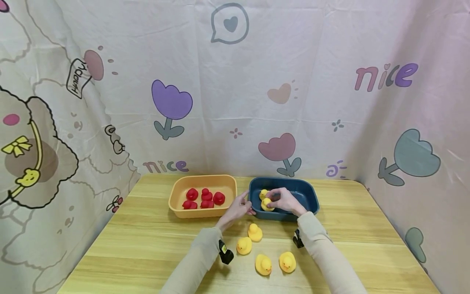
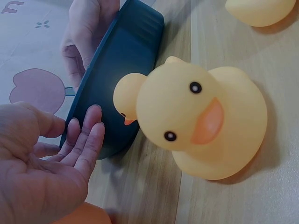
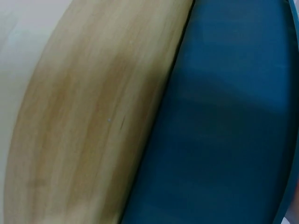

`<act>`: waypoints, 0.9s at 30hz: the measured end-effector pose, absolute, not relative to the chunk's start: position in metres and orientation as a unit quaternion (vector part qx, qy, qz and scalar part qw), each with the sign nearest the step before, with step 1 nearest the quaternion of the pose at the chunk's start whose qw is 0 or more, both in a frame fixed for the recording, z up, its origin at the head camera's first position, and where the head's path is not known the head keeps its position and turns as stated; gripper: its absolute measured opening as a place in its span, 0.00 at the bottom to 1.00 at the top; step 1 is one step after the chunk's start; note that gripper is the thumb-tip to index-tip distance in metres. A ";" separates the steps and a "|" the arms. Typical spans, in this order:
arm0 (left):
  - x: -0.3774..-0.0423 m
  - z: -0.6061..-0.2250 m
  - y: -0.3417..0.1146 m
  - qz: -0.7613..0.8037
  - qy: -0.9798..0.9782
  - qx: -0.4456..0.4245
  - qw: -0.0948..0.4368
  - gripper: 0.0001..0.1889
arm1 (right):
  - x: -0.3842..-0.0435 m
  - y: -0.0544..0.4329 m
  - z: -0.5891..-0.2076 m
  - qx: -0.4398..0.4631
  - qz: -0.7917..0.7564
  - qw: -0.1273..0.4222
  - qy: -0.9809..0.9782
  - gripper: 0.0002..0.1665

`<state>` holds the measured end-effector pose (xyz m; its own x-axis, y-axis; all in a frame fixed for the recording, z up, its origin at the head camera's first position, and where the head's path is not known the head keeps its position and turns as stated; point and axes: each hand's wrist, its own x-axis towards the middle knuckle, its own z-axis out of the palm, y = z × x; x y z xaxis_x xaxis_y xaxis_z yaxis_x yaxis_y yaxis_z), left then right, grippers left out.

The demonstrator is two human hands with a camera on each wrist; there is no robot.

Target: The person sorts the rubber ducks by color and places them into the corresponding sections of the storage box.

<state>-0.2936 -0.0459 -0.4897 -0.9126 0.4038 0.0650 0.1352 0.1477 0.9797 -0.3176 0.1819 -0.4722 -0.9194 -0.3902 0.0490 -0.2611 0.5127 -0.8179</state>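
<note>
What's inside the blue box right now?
Two yellow ducks show at the left end of the blue box, the nearer one in the right hand. Whatever lies beneath the hand and ducks is covered, so I can't tell.

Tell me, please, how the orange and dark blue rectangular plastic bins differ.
The light orange rectangular plastic bin is at left, the dark blue rectangular plastic bin at right. The orange bin holds red toy ducks; the blue bin, yellow toy ducks. The right hand reaches into the blue bin, not the orange bin. Both have rounded corners.
</note>
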 end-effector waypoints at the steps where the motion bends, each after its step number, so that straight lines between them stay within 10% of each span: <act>1: -0.294 -0.490 -0.046 0.629 0.748 0.182 0.107 0.33 | -0.317 0.182 -0.472 -0.188 -0.452 0.072 0.869 0.13; 27: -0.291 -0.484 -0.043 0.618 0.764 0.145 0.116 0.32 | -0.325 0.177 -0.477 -0.205 -0.423 0.104 0.876 0.13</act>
<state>-0.2911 -0.0426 -0.4840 -0.9312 0.3645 0.0021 0.0785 0.1948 0.9777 -0.3246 0.1767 -0.4773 -0.8938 -0.4484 -0.0092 -0.2720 0.5582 -0.7838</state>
